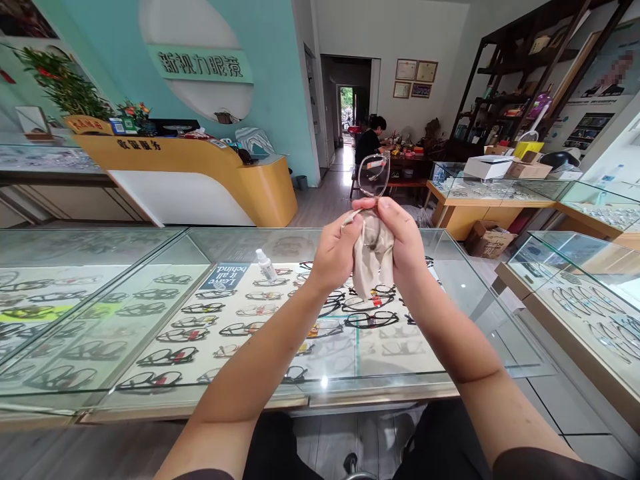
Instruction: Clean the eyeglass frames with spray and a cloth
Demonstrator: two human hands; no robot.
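Both hands are raised in front of me above a glass display counter (320, 393). My left hand (336, 252) is closed on a beige cleaning cloth (371, 270), which hangs down between the two hands. A pair of eyeglasses (361, 175) is held upright, one clear lens sticking up above the fingers. The cloth covers most of its lower part. My right hand (406, 233) pinches the eyeglasses near the middle of the frame and touches the cloth with its fingers. A white spray bottle (267, 266) stands on the glass to the left.
Rows of eyeglass frames (170, 357) lie inside the counter. More glass showcases (590, 293) stand at the right, with a white box (487, 167) and cartons on one. A yellow reception desk (270, 193) is at the back left. A person (367, 143) sits at a far table.
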